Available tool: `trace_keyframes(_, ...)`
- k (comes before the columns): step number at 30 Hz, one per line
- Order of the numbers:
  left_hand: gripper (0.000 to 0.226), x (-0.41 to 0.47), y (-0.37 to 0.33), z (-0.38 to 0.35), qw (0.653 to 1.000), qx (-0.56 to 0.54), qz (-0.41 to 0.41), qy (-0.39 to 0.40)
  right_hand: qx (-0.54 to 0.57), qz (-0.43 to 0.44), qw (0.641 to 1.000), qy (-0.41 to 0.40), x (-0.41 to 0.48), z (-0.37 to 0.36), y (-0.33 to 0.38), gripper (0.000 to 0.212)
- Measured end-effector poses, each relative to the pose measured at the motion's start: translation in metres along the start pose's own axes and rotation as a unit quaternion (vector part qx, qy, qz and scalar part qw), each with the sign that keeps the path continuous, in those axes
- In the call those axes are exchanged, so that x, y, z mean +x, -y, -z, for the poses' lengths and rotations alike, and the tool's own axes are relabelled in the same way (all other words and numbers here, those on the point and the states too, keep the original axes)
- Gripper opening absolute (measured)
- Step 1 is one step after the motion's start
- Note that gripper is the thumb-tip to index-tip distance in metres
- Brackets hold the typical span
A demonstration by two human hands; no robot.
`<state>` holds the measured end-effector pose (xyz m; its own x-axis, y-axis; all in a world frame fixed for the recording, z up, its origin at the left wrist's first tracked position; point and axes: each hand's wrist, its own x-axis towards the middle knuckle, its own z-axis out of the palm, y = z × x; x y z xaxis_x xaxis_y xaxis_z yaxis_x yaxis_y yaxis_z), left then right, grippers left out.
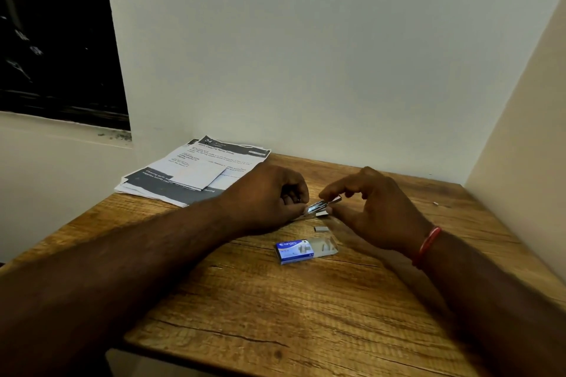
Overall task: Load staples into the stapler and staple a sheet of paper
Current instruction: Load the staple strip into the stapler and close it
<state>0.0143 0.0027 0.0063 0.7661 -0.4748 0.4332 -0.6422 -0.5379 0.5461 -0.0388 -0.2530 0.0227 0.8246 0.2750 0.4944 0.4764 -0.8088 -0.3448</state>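
Both hands hold the small stapler above the desk.
Left hand closed around it; right hand pinches its top; staple box nearer the front edge.

A: Setting? Looks like a plain office or study corner, indoors.
B: Agreed. Wood-grain tabletop pushed into bare white walls; stack of printed sheets; blue staple box; dark window at left
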Motion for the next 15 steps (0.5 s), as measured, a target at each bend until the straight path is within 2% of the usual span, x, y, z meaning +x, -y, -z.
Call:
trace_keyframes(3,0.014,0.001,0.0022,-0.0016,1.0,-0.005,-0.006,-0.004,-0.021,0.017,0.997,0.074,-0.0022,0.0003,0.0041,0.023)
trace_keyframes(5,0.015,0.0015,0.0033,-0.0029,1.0,-0.012,-0.008,-0.012,-0.039,0.015,0.994,0.1,-0.0028,-0.001,0.0057,0.028)
trace_keyframes(15,0.018,0.002,0.0042,-0.0032,1.0,-0.003,-0.006,-0.007,-0.076,0.039,0.991,0.101,-0.0016,-0.0062,0.0061,0.041)
